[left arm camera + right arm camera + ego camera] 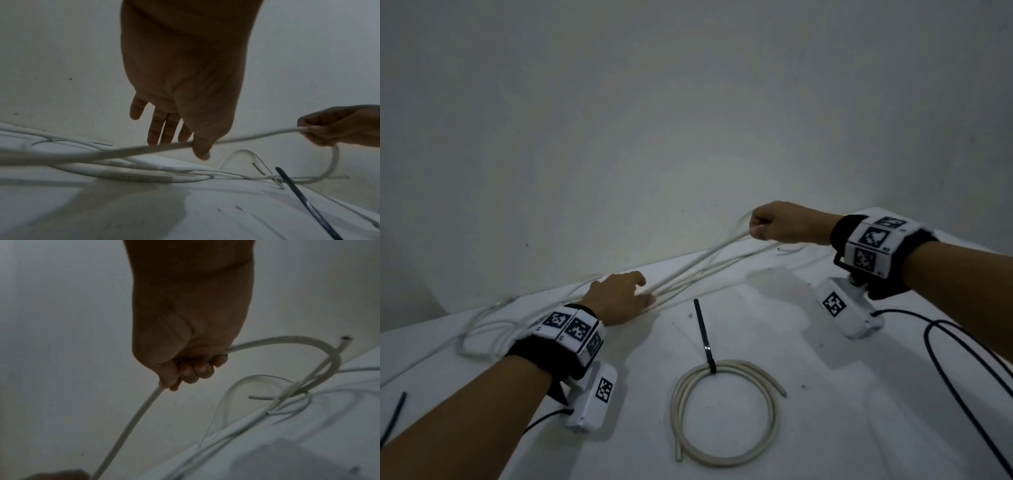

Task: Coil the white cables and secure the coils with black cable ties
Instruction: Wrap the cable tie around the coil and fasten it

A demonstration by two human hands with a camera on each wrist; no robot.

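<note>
R hand (779, 222) fisted on white cable (698, 265) at 1 o'clock, raised off tabletop (808, 394). L hand (619, 298) fingers straight, thumb steadying cable, 10 o'clock. Tied coil (724, 407) at 6. Cable light, semi-stiff, springy; grip near bend.

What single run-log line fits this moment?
right hand: grips white cable | left hand: fingers straight, guiding it | finished coil: tied | table
</note>
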